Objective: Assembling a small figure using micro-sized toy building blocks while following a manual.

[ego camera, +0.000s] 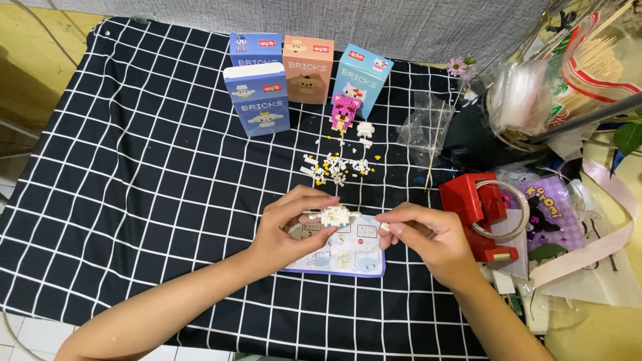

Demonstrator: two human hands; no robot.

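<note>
Both forearms enter from 6 o'clock. Left hand [291,224] pinches white brick model [334,215] over instruction sheet [348,257], long axis 9-to-3; right hand [418,234] grips one small white brick [385,227] (barely visible) at model's 3 o'clock, just beside.

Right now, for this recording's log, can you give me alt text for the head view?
The left hand pinches a small white brick model above an instruction sheet while the right hand holds a tiny white piece beside it. Loose white bricks, a pink figure and four boxes sit behind on a black checked cloth.
</note>
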